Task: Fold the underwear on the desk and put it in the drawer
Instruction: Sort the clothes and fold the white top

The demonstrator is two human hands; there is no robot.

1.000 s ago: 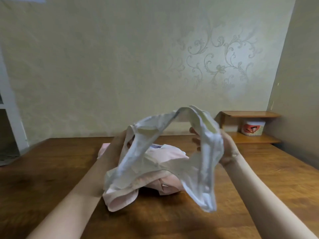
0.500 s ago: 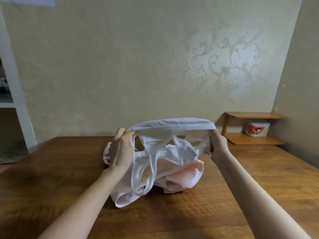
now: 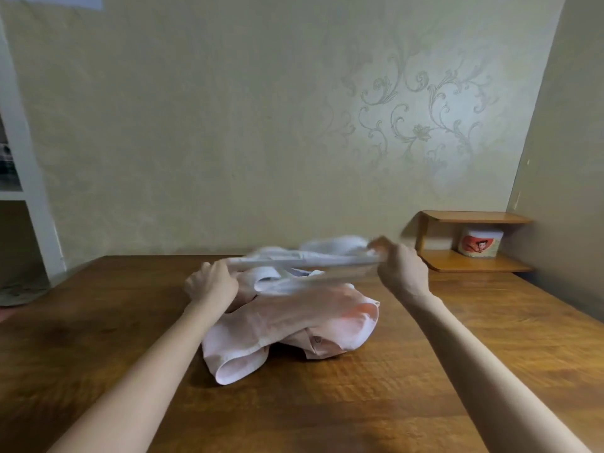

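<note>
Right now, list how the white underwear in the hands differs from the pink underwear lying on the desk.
Colour: the white underwear is white; the pink underwear is pale pink.
Support: the white underwear is held between the left hand and right hand; the pink underwear lies on the desk.
Shape: the white underwear is pulled taut and blurred; the pink underwear sits crumpled.
Both are unfolded.

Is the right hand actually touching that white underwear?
Touching. The head view shows the right hand pinching one end of the white underwear, its waistband stretched taut across to the left hand.
</note>
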